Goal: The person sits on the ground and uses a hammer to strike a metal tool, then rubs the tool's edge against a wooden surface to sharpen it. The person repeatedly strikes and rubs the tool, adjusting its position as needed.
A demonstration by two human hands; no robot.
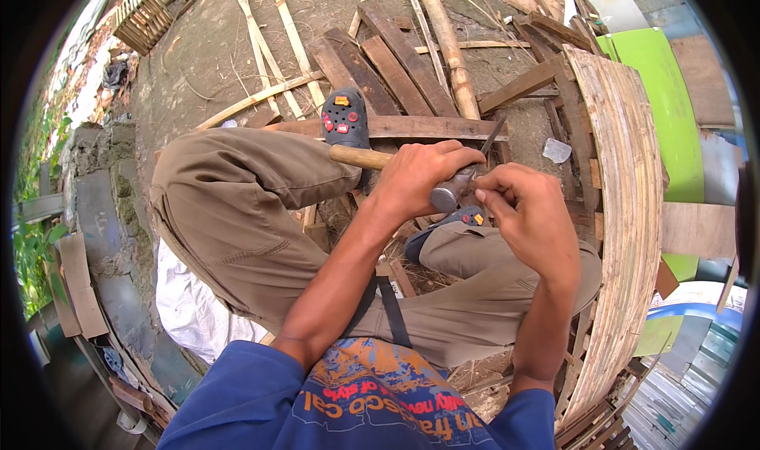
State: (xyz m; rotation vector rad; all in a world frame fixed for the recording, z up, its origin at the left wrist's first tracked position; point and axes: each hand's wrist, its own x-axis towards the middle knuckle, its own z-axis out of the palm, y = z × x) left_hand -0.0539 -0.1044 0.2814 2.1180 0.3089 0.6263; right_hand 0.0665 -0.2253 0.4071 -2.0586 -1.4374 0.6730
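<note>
My left hand (419, 177) is closed around a hammer (454, 193) close to its metal head. The light wooden handle (358, 157) sticks out to the left of that hand, and the round striking face is turned toward me. A dark, thin pointed piece (495, 136) rises just beyond the head; whether it belongs to the hammer I cannot tell. My right hand (529, 212) has thumb and fingers pinched together right beside the hammer head. Anything between those fingertips is too small or hidden to name.
A slatted bamboo panel (617, 212) stands close on my right. Dark wooden planks (404, 74) lie ahead by my shoe (345, 119), with bamboo poles (450, 46) around them. A clear plastic piece (556, 151) lies on the ground; white cloth (194, 300) is at my left.
</note>
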